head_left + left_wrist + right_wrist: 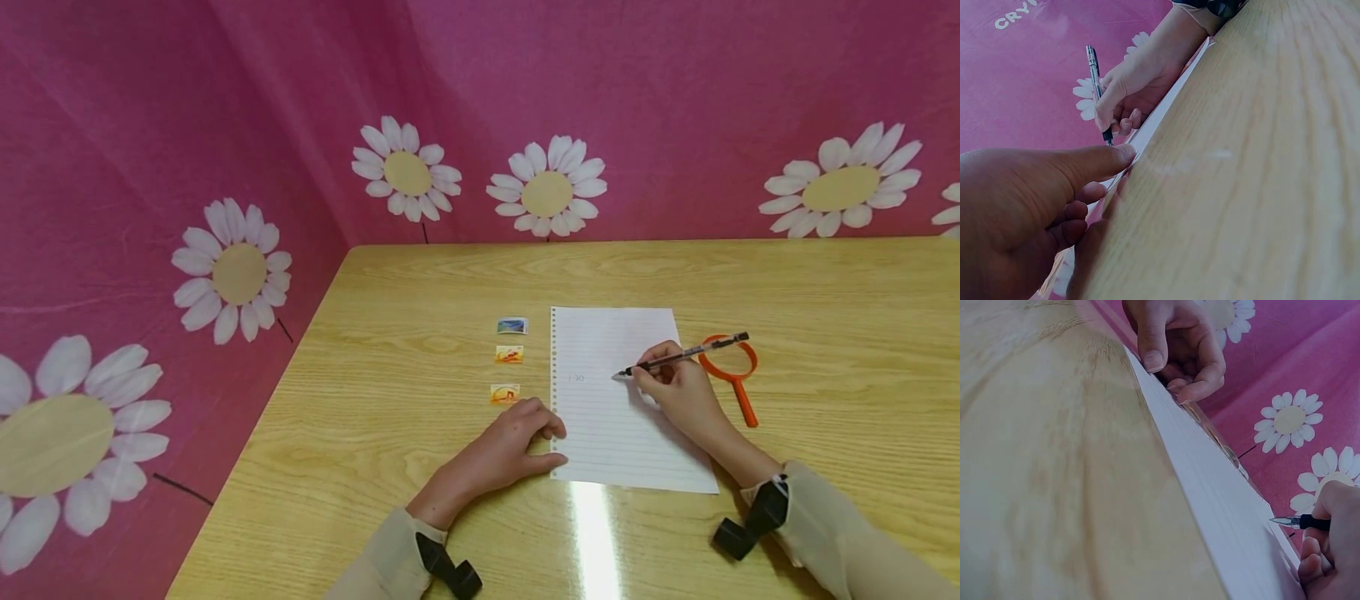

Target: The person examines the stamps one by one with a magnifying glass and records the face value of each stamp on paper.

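My right hand (686,400) pinches a clear-barrelled pen with a black grip (701,347). Its tip is at the lined sheet of paper (607,333), right of some faint handwriting (576,378) too small to read surely. Along the sheet's punched left edge rests my left hand (506,446), fingers loosely bent and thumb touching the paper. In the left wrist view that thumb (1100,161) lies over the paper's edge. The right wrist view shows the pen's metal tip (1285,521) close to the page.
Left of the sheet, three small stamp-like pictures lie in a column: a blue one (513,326) and two orange-yellow ones (509,355). An orange magnifying glass (742,400) lies just right of my right hand. A pink flowered cloth (637,83) hangs behind the wooden table (405,333).
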A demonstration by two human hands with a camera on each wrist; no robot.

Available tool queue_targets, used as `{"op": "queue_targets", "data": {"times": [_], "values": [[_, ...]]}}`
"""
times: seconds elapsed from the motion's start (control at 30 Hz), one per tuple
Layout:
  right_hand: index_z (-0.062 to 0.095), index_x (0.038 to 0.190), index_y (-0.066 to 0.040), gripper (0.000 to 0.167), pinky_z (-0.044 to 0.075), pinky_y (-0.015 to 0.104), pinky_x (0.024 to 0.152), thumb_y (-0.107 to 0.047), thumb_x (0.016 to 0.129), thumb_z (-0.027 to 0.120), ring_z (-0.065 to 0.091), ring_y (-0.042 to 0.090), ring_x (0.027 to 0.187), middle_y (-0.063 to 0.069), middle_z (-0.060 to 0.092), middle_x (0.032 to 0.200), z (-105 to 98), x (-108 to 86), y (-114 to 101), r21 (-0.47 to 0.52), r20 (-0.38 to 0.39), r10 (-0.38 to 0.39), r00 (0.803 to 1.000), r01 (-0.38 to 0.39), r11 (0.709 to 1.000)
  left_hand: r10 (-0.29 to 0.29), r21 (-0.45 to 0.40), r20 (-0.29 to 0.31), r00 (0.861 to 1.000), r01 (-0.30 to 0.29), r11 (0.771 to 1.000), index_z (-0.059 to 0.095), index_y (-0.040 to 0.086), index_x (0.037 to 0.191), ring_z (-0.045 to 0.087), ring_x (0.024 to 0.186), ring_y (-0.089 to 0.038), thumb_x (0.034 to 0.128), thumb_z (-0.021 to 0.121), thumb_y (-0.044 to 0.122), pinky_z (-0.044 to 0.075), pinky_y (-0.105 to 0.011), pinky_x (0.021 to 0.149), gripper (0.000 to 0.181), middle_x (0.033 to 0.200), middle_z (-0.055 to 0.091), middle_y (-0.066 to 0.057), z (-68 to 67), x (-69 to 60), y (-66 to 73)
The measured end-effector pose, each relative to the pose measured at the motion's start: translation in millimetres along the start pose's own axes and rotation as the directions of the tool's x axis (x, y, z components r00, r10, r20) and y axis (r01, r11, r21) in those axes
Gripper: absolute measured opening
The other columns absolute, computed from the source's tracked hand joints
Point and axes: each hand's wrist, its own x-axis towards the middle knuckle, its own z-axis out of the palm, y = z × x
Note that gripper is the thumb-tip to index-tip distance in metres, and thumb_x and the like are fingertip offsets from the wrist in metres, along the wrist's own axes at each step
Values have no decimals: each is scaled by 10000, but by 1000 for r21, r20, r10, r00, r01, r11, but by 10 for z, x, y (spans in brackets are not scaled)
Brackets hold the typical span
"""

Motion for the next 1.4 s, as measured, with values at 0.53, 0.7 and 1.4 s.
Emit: {"op": "queue_targets", "data": {"times": [0.53, 0.7, 1.4], "values": [[546, 967, 10, 134, 390, 178, 541, -17, 897, 657, 438, 6, 632, -62, 533, 787, 33, -34, -19, -65, -28, -91, 995, 89, 994, -8, -3, 2, 1000, 8, 1000, 634, 134, 1071, 471, 914, -58, 895, 720, 286, 418, -177, 859, 248, 975, 542, 26, -2, -5, 8], [555, 966, 12, 136, 402, 168, 556, -25, 896, 666, 450, 5, 645, -81, 540, 799, 37, -31, -4, -69, -30, -97, 995, 95, 993, -7, -8, 3, 1000, 7, 1000, 632, 130, 1072, 469, 913, -62, 895, 720, 286, 416, -181, 855, 252, 974, 540, 22, 2, -1, 2], [540, 918, 15, 133, 400, 165, 527, 9, 875, 666, 455, -15, 620, -116, 521, 739, 31, -41, -25, -39, -27, -112, 993, 111, 993, -7, -2, 10, 1000, 7, 1000, 627, 122, 1072, 464, 914, -71, 898, 716, 285, 408, -189, 854, 254, 973, 535, 11, 7, -6, -1]]}}
